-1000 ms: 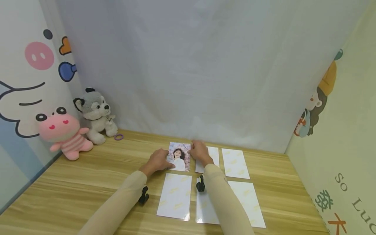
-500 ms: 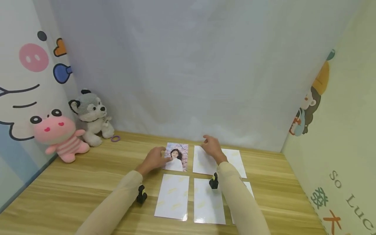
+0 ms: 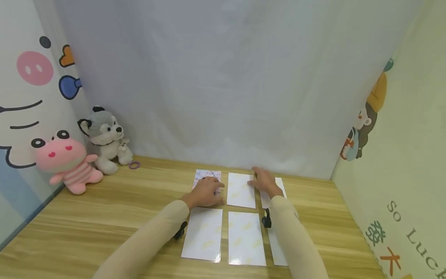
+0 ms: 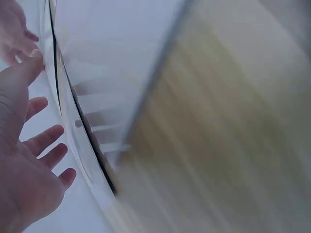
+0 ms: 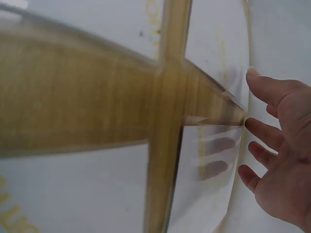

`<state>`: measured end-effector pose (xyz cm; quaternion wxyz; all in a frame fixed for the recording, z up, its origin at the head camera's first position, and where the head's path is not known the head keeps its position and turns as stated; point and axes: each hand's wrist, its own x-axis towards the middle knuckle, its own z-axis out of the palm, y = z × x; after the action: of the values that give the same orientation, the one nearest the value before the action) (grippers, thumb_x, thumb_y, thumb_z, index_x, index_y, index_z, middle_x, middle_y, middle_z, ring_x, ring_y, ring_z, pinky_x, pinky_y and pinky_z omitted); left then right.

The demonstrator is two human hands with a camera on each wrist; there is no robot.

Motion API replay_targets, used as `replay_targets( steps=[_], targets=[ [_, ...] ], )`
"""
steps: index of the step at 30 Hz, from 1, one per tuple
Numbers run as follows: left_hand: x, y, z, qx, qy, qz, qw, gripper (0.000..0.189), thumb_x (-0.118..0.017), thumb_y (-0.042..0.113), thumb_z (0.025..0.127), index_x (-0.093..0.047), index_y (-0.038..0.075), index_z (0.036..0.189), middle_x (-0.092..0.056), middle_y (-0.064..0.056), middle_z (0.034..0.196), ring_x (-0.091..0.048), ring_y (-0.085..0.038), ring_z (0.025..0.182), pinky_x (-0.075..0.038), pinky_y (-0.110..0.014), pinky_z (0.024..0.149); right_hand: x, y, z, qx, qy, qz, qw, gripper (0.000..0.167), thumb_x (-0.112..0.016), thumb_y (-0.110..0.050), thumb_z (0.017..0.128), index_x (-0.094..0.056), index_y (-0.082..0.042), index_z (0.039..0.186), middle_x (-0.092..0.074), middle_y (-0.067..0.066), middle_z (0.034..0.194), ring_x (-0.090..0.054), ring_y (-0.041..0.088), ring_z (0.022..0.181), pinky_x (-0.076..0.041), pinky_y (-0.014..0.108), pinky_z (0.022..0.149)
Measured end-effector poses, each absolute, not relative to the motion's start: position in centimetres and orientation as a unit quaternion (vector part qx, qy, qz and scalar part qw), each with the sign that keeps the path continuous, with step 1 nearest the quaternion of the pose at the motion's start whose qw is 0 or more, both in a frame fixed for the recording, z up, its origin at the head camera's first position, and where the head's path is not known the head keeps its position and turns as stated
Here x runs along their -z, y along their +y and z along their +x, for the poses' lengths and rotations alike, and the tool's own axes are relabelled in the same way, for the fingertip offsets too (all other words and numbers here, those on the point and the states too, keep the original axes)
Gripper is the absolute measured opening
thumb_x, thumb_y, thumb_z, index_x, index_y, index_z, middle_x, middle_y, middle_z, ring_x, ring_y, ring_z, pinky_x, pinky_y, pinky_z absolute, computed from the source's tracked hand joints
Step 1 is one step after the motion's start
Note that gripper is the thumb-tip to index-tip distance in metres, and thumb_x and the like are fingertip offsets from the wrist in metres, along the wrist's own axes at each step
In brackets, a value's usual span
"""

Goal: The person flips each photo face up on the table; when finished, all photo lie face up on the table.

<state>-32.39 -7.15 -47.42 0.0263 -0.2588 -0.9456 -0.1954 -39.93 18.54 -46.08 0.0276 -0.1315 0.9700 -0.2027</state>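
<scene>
A photo card (image 3: pixel 208 174) with a person's portrait against pink blossom lies face up at the back left of two rows of cards. My left hand (image 3: pixel 206 192) hovers over it, hiding most of the picture, its fingers reaching toward the white back-middle card (image 3: pixel 239 193). In the left wrist view those fingers are spread and relaxed, holding nothing. My right hand (image 3: pixel 263 181) is at that card's right edge, thumb by its border, and overlaps the back-right card (image 3: pixel 281 187). Loose, parted fingers (image 5: pixel 265 133) show in the right wrist view, with nothing between them.
The front row has white, yellow-marked cards: left (image 3: pixel 203 236), middle (image 3: pixel 245 240), and right (image 3: pixel 277 248), partly under my right sleeve. A pink plush toy (image 3: pixel 71 164), a grey plush dog (image 3: pixel 107 139) and a purple ring (image 3: pixel 134 165) sit back left. A pale curtain (image 3: pixel 216 97) hangs behind the table.
Both hands have left the photo card's edges. My right hand has moved right to the back-middle card's far edge; my left hand has swung right across the photo. The cards stay in place.
</scene>
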Motion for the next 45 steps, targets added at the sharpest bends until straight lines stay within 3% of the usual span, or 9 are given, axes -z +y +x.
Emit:
replay_targets(
  steps=[6, 13, 24, 26, 29, 33, 36, 39, 45],
  targets=[
    [46.9, -4.6, -32.5, 0.147, -0.945, -0.292, 0.001, 0.052, -0.068, 0.047, 0.092, -0.064, 0.015, 0.134, -0.057, -0.015, 0.140, -0.048, -0.034, 0.134, -0.035, -0.058, 0.109, 46.8, 18.7, -40.1, 0.205, 0.971, -0.114, 0.033, 0.063, -0.069, -0.027, 0.094, -0.045, -0.004, 0.148, -0.049, 0.021, 0.150, -0.043, 0.043, 0.140, -0.029, 0.061, 0.115],
    [47.1, -4.0, -32.6, 0.087, -0.959, -0.271, 0.000, 0.050, -0.069, 0.052, 0.090, -0.068, 0.020, 0.129, -0.060, -0.010, 0.134, -0.051, -0.030, 0.130, -0.039, -0.052, 0.107, 46.7, 18.1, -40.3, 0.220, 0.965, -0.138, 0.033, 0.057, -0.064, -0.025, 0.096, -0.047, -0.002, 0.145, -0.055, 0.021, 0.144, -0.045, 0.043, 0.137, -0.031, 0.059, 0.114],
    [46.8, -3.6, -33.0, 0.085, -0.963, -0.254, -0.006, 0.048, -0.071, 0.051, 0.088, -0.071, 0.021, 0.125, -0.062, -0.007, 0.129, -0.055, -0.028, 0.124, -0.038, -0.054, 0.109, 44.0, 17.5, -40.3, 0.396, 0.912, -0.100, 0.044, 0.062, -0.066, -0.015, 0.095, -0.040, -0.002, 0.150, -0.053, 0.029, 0.140, -0.053, 0.043, 0.129, -0.046, 0.052, 0.105],
    [46.8, -3.4, -33.0, 0.084, -0.963, -0.255, -0.009, 0.048, -0.072, 0.051, 0.087, -0.072, 0.021, 0.125, -0.063, -0.007, 0.127, -0.056, -0.027, 0.123, -0.038, -0.054, 0.109, 43.9, 17.5, -40.3, 0.411, 0.906, -0.087, 0.044, 0.064, -0.067, -0.014, 0.094, -0.039, -0.003, 0.150, -0.056, 0.028, 0.135, -0.059, 0.041, 0.120, -0.050, 0.049, 0.100],
    [47.0, -3.1, -33.0, 0.084, -0.963, -0.255, -0.012, 0.048, -0.072, 0.051, 0.087, -0.072, 0.021, 0.125, -0.064, -0.006, 0.126, -0.057, -0.027, 0.122, -0.039, -0.054, 0.108, 44.1, 17.5, -40.3, 0.421, 0.901, -0.082, 0.059, 0.067, -0.068, -0.011, 0.093, -0.038, -0.004, 0.152, -0.064, 0.024, 0.115, -0.067, 0.031, 0.091, -0.055, 0.039, 0.083],
    [47.0, -2.8, -32.8, 0.088, -0.965, -0.248, -0.012, 0.048, -0.074, 0.051, 0.086, -0.072, 0.022, 0.124, -0.064, -0.006, 0.126, -0.056, -0.028, 0.124, -0.034, -0.059, 0.111, 44.5, 17.7, -40.3, 0.441, 0.887, -0.100, 0.089, 0.062, -0.065, -0.004, 0.094, -0.039, -0.003, 0.150, -0.057, 0.006, 0.075, -0.050, 0.014, 0.058, -0.044, 0.028, 0.059],
    [46.8, -2.7, -32.7, 0.083, -0.967, -0.241, -0.016, 0.047, -0.073, 0.051, 0.086, -0.072, 0.023, 0.125, -0.064, -0.005, 0.128, -0.053, -0.028, 0.129, -0.028, -0.063, 0.114, 44.7, 17.8, -40.2, 0.459, 0.877, -0.106, 0.096, 0.056, -0.062, -0.001, 0.094, -0.042, -0.002, 0.147, -0.050, -0.001, 0.066, -0.044, 0.010, 0.055, -0.039, 0.025, 0.055],
    [46.8, -2.7, -32.7, 0.084, -0.966, -0.243, -0.017, 0.047, -0.074, 0.049, 0.086, -0.072, 0.022, 0.124, -0.064, -0.004, 0.128, -0.052, -0.027, 0.131, -0.028, -0.064, 0.114, 44.6, 17.8, -40.0, 0.473, 0.870, -0.100, 0.096, 0.054, -0.062, 0.000, 0.094, -0.044, -0.002, 0.145, -0.052, 0.000, 0.068, -0.045, 0.012, 0.057, -0.039, 0.027, 0.056],
    [47.0, -2.8, -32.5, 0.107, -0.959, -0.261, -0.008, 0.045, -0.076, 0.043, 0.086, -0.073, 0.017, 0.123, -0.065, -0.007, 0.130, -0.055, -0.027, 0.128, -0.036, -0.057, 0.112, 44.8, 18.1, -40.1, 0.494, 0.860, -0.091, 0.095, 0.049, -0.060, -0.001, 0.096, -0.046, -0.001, 0.143, -0.056, 0.000, 0.070, -0.046, 0.010, 0.055, -0.043, 0.028, 0.058]
  ],
)
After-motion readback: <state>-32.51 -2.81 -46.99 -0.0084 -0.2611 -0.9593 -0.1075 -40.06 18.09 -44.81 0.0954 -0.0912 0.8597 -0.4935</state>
